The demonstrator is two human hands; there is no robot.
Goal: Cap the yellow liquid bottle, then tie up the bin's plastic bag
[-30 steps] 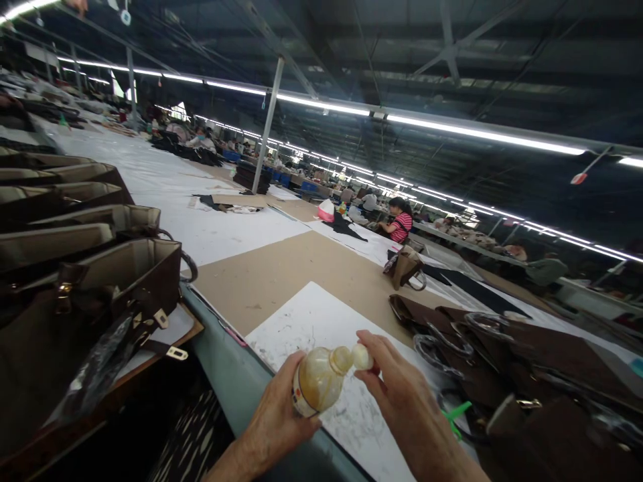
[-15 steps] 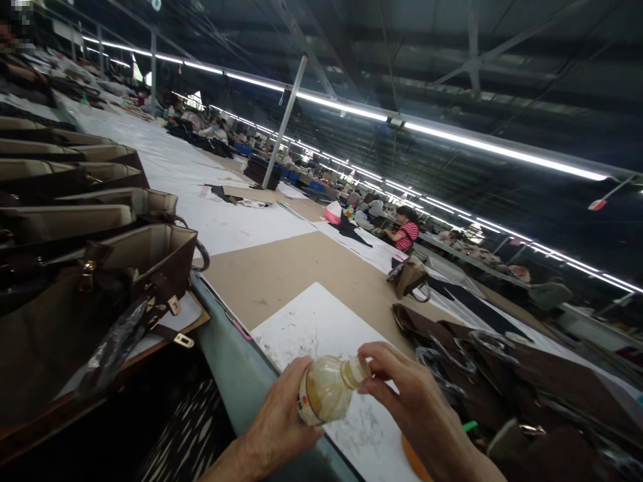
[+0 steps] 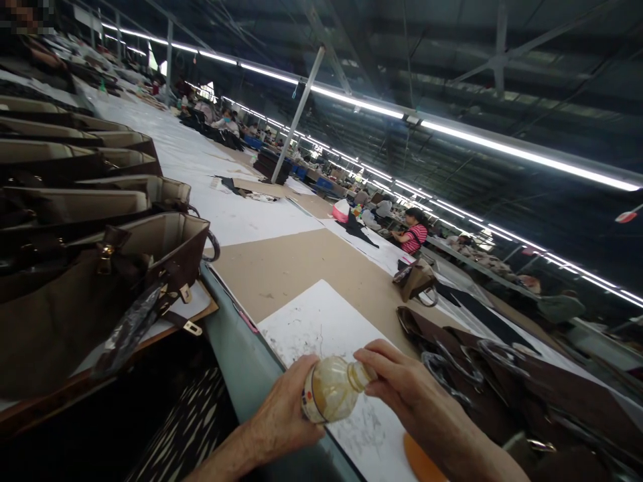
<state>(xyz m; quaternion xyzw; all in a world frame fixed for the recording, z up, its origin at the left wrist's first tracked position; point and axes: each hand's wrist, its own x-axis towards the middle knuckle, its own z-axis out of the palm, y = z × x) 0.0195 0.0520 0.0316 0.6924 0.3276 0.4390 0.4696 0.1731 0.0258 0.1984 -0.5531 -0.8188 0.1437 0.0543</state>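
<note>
Watching through the head camera, I have both bare hands low in view. Left hand [image 3: 289, 408] wraps the body of a clear, yellowish bottle [image 3: 331, 395], fingers closed round its label. Right hand [image 3: 402, 381] sits at the bottle's mouth, thumb and fingers drawn in narrow on it; they cover the end, so I cannot tell whether a cap is beneath. Bottle is tilted, neck toward the right hand, held above the near edge of a smudged white sheet [image 3: 316, 318]. That sheet lies on tan board [image 3: 271, 268]. Part of an orange object [image 3: 419, 458] shows under the right forearm. Open brown bags [image 3: 181, 248] stand rowed at left; more dark brown pieces [image 3: 547, 395] lie at right, with plastic-wrapped handles.
</note>
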